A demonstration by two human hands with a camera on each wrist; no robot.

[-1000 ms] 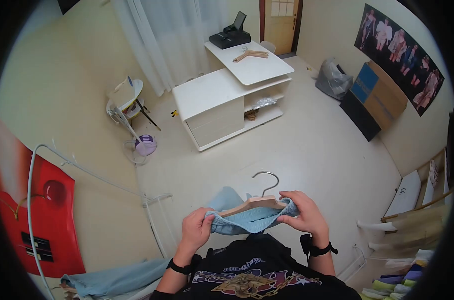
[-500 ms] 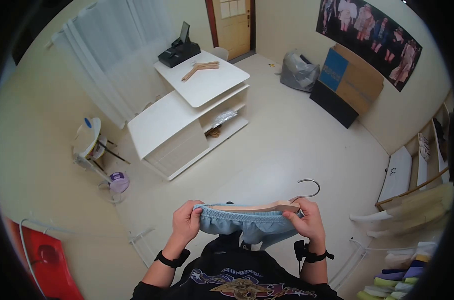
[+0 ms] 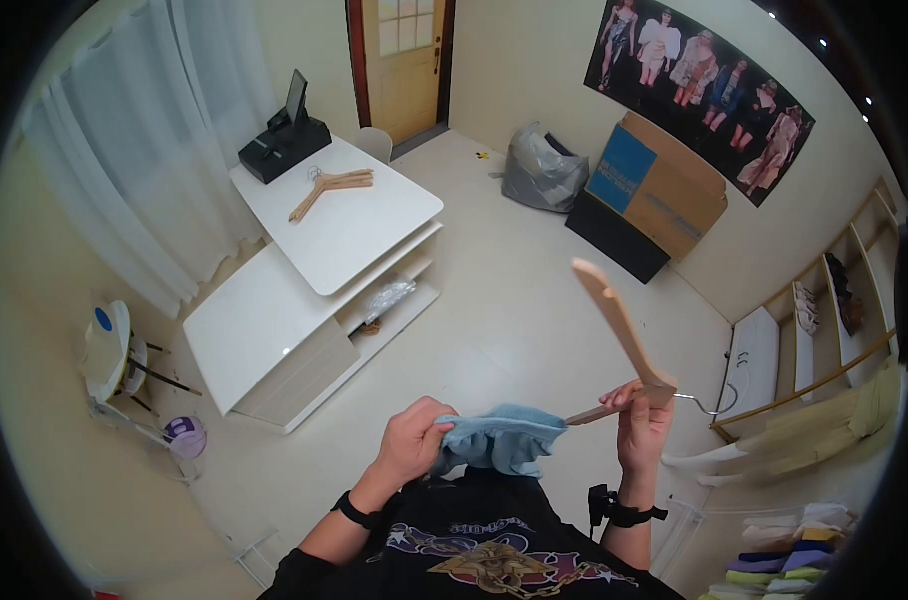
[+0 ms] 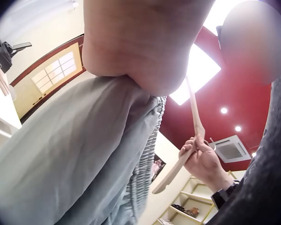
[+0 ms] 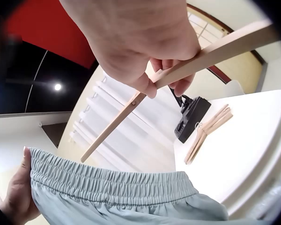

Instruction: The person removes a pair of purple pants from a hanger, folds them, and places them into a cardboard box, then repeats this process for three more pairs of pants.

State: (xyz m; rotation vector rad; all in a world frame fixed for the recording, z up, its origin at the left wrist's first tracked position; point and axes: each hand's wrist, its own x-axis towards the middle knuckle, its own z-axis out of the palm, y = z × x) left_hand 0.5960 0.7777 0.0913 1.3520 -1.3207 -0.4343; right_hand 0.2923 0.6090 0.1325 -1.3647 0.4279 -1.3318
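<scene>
Open floor beyond the wooden hanger, blue garment obstructing its left, white counter farther left, shelving well to its right

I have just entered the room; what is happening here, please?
A person's left hand grips a light-blue fabric garment at its gathered elastic waistband. The right hand holds a pale wooden, metal-hooked clothes hanger; both hanger ends are visible outside the garment. More pale wooden hangers lie on the white, round-cornered table.

Before the counter: two hands, one garment, one hanger; on it, one till and perhaps three overlapping hangers; beyond it, one door.
</scene>
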